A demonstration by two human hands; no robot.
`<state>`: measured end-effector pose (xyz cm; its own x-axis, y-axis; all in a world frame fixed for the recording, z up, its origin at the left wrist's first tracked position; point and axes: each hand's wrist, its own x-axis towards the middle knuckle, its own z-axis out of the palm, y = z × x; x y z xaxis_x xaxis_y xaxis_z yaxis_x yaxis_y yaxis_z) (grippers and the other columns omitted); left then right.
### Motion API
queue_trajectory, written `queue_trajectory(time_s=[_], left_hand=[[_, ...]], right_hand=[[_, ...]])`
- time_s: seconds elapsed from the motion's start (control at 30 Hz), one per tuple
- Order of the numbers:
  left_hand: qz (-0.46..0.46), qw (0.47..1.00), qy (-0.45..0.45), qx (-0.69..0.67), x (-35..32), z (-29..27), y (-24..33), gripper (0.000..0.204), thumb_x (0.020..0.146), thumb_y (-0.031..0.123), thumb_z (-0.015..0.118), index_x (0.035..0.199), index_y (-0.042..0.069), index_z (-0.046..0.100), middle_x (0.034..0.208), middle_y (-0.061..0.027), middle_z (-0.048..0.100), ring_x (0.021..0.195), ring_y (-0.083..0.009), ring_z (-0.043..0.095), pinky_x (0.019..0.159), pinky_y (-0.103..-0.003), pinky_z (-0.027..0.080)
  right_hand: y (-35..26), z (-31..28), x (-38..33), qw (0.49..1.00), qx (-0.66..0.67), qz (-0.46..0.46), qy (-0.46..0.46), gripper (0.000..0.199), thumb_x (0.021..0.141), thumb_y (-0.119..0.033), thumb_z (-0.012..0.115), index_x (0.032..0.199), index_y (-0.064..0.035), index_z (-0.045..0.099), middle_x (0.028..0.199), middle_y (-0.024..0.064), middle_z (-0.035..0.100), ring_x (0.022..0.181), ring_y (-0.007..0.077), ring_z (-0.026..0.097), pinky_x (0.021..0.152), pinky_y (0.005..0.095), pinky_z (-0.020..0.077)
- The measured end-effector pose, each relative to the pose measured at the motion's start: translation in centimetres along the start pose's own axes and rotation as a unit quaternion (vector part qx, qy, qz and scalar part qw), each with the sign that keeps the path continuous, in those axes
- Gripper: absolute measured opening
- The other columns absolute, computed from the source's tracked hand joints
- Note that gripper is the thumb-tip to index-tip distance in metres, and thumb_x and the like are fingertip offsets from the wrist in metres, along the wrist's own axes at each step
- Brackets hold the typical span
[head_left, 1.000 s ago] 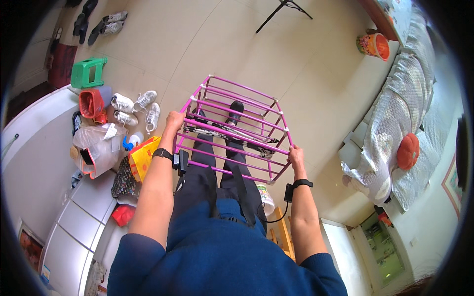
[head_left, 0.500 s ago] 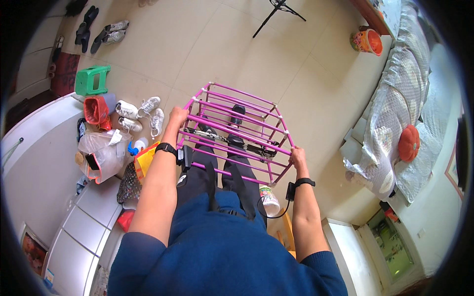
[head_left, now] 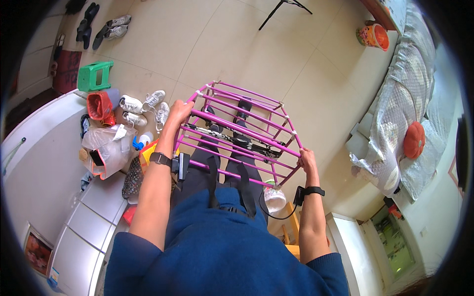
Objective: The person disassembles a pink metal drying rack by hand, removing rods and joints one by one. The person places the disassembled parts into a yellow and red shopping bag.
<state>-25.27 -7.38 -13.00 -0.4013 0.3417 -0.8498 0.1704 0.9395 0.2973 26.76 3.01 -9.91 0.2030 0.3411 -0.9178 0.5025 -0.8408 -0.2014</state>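
A rack of purple tubes (head_left: 247,132) with pale corner joints, of the shoe-rack kind, is held up in front of my thighs and feet, its right end tilted nearer to me. At its left end, my left hand (head_left: 181,112) is closed around the tubing. My right hand (head_left: 307,160) grips the opposite end, fingers partly hidden by the frame. A black-and-white patterned strip (head_left: 236,141) runs across the rack between the bars. Both wrists wear black bands with small devices.
To the left are a green stool (head_left: 95,76), white sneakers (head_left: 132,104), a red container (head_left: 100,104) and a clear plastic bag (head_left: 109,150). Right of me stands a sofa with a quilted cover (head_left: 390,113) and a round red cushion (head_left: 414,140). Tripod legs (head_left: 280,7) and a bucket (head_left: 374,37) are farther off.
Both hands have carried the rack slightly to the right, and its right end has dropped a little nearer. The view of the room has shifted slightly. Both grips stay closed.
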Motion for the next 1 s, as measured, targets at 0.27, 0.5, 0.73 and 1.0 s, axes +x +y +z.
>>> queue_trajectory(time_s=[0.27,0.5,0.73,1.0], left_hand=[[0.004,0.973,-0.088,-0.215,-3.3,-0.8,-0.6,0.03,0.087,0.032,0.059,0.075,0.005,0.059,0.061,0.0006,0.054,0.049,-0.0081,0.048,0.046,-0.024,0.039],[0.123,0.953,-0.08,-0.266,-2.8,0.3,-5.9,0.05,0.093,0.05,0.052,0.103,0.002,0.06,0.092,-0.0077,0.063,0.087,-0.0158,0.059,0.08,-0.029,0.047],[0.058,0.996,0.03,-0.058,-3.8,1.8,-11.7,0.059,0.096,0.057,0.037,0.098,0.001,0.058,0.085,-0.0198,0.063,0.087,-0.0358,0.062,0.078,-0.044,0.046],[0.14,0.983,0.107,0.044,-3.9,-1.2,-5.6,0.068,0.096,0.057,0.032,0.091,-0.004,0.06,0.088,-0.0319,0.061,0.091,-0.0488,0.058,0.078,-0.052,0.044]], right_hand=[[3.5,0.6,-1.9,0.975,0.213,-0.055,-0.014,0.064,0.089,-0.063,0.045,0.118,-0.0062,0.052,0.094,0.004,0.056,0.085,0.0152,0.054,0.078,0.0339,0.0417],[12.1,2.7,-3.5,0.991,0.12,-0.041,-0.049,0.06,0.088,-0.065,0.048,0.106,-0.0093,0.057,0.097,0.0067,0.063,0.097,0.0194,0.06,0.09,0.0378,0.0428],[12.7,7.0,-4.3,0.989,0.124,-0.083,-0.006,0.053,0.092,-0.063,0.043,0.081,-0.011,0.046,0.063,0.0001,0.045,0.056,0.0114,0.046,0.054,0.027,0.0422],[1.9,2.1,-11.1,0.976,0.191,-0.104,0.015,0.047,0.091,-0.059,0.05,0.077,-0.0149,0.042,0.051,-0.0084,0.023,0.04,0.0047,0.023,0.038,0.0228,0.0211]])
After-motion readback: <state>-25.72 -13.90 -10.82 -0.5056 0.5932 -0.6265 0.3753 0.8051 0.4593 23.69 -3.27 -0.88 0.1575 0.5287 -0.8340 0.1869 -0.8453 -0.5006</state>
